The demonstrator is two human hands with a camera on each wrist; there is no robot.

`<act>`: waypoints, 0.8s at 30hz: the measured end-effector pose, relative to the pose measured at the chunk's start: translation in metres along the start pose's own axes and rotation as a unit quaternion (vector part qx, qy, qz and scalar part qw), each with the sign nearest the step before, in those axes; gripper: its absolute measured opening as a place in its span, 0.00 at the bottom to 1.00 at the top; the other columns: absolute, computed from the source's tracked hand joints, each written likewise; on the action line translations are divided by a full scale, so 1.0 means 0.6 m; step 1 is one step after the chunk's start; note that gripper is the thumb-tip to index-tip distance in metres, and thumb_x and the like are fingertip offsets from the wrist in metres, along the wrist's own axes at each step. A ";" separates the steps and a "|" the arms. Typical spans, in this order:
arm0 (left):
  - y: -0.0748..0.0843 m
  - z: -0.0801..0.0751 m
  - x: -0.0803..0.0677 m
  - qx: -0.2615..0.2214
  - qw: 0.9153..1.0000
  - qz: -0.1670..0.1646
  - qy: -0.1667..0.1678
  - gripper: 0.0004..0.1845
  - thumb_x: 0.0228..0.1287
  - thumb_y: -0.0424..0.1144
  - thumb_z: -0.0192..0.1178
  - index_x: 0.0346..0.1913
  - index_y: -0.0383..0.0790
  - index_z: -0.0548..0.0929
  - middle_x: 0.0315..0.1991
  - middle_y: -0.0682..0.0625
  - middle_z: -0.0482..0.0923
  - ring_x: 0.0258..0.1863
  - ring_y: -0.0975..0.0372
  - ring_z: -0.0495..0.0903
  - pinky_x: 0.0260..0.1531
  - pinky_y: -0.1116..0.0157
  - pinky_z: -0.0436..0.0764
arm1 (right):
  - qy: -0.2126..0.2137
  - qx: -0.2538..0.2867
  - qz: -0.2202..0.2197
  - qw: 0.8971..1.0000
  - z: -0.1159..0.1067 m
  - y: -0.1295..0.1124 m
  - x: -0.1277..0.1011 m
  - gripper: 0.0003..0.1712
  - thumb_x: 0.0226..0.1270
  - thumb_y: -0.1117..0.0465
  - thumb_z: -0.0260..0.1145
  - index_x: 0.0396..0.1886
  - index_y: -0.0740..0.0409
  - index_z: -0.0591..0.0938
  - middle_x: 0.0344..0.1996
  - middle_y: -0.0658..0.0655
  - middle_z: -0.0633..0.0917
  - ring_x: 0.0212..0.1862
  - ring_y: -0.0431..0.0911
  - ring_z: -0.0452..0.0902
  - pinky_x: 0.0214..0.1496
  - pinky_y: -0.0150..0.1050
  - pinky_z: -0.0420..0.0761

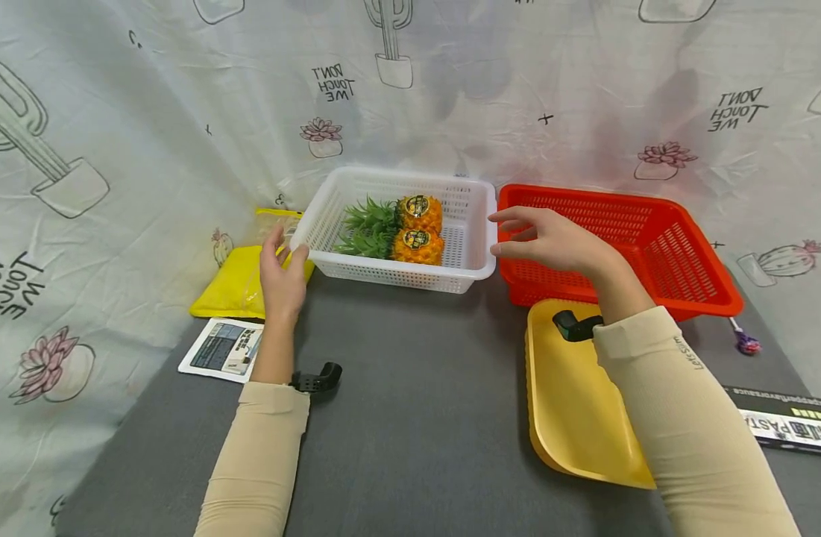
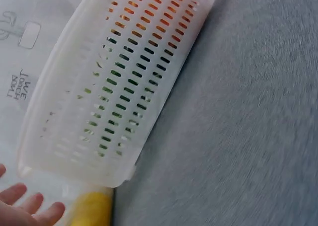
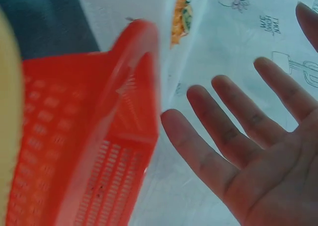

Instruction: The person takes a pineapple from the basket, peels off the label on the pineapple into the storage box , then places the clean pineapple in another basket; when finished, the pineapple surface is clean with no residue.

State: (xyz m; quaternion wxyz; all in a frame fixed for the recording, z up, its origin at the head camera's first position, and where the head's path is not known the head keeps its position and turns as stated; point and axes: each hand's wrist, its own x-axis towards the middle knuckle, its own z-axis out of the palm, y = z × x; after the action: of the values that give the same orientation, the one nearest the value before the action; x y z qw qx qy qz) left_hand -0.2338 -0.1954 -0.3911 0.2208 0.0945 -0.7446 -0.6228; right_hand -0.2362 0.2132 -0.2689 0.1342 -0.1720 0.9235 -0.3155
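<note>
On grey felt, slotted white plastic basket (image 1: 397, 277) holding two pineapples (image 1: 418, 227), both hands (image 1: 282, 280) released beside it

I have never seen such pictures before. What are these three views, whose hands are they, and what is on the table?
A person wears three cameras: one on the head, one on each wrist. The head view looks down at a grey table. The left hand is open beside a white basket that holds two pineapples. The right hand is open at its other end, near a red basket. Neither hand holds anything. A yellow tray and a yellow bag also lie there. The wrist views show each hand's fingers beside its basket.
</note>
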 end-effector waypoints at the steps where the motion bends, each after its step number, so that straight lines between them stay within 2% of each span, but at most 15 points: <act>1: -0.002 0.002 0.000 -0.019 1.000 -0.017 0.000 0.34 0.73 0.42 0.57 0.79 0.44 0.63 0.76 0.42 0.62 0.75 0.51 0.68 0.72 0.55 0.72 | -0.004 0.000 0.000 1.000 0.001 -0.004 0.005 0.39 0.69 0.41 0.69 0.76 0.45 0.71 0.70 0.58 0.76 0.68 0.57 0.73 0.69 0.63 0.74; 4: -0.009 0.009 0.003 -0.068 0.997 -0.045 0.001 0.35 0.73 0.39 0.56 0.80 0.41 0.61 0.73 0.40 0.63 0.71 0.53 0.72 0.67 0.59 0.75 | -0.020 -0.003 0.001 1.000 0.002 -0.016 0.020 0.36 0.69 0.43 0.70 0.75 0.44 0.73 0.69 0.59 0.77 0.66 0.57 0.74 0.68 0.62 0.75; 7: -0.015 0.017 0.005 -0.079 0.995 -0.056 -0.001 0.34 0.72 0.37 0.56 0.79 0.39 0.61 0.71 0.40 0.66 0.64 0.55 0.75 0.58 0.61 0.78 | -0.041 -0.009 -0.002 0.999 0.003 -0.028 0.034 0.35 0.69 0.45 0.70 0.73 0.44 0.74 0.68 0.58 0.78 0.65 0.55 0.75 0.67 0.59 0.76; 10: -0.019 0.024 0.006 -0.081 0.995 -0.062 -0.008 0.33 0.72 0.37 0.56 0.79 0.41 0.63 0.69 0.41 0.68 0.59 0.58 0.77 0.53 0.60 0.79 | -0.060 -0.017 -0.007 0.998 0.005 -0.038 0.048 0.34 0.69 0.47 0.70 0.73 0.46 0.74 0.67 0.60 0.79 0.64 0.55 0.76 0.66 0.57 0.76; 18: -0.024 0.025 0.009 -0.125 0.989 -0.074 0.007 0.33 0.71 0.36 0.59 0.77 0.45 0.65 0.68 0.43 0.72 0.59 0.59 0.77 0.55 0.55 0.81 | -0.111 -0.043 -0.011 0.993 0.001 -0.055 0.095 0.36 0.69 0.48 0.70 0.75 0.46 0.73 0.70 0.61 0.76 0.70 0.57 0.71 0.67 0.58 0.77; 24: -0.029 0.023 0.007 -0.138 0.987 -0.082 -0.004 0.33 0.72 0.35 0.59 0.78 0.45 0.64 0.70 0.42 0.71 0.61 0.58 0.77 0.60 0.51 0.79 | -0.165 -0.050 -0.008 0.985 0.004 -0.067 0.130 0.35 0.69 0.49 0.70 0.74 0.44 0.74 0.72 0.60 0.74 0.68 0.57 0.73 0.65 0.58 0.78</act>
State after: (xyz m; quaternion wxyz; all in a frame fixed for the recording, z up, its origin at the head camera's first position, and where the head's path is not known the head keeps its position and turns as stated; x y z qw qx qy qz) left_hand -0.2462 -0.1889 -0.4088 0.1772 0.1212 -0.6418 -0.7362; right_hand -0.2967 0.1507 -0.2561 0.2739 -0.2354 0.9018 -0.2373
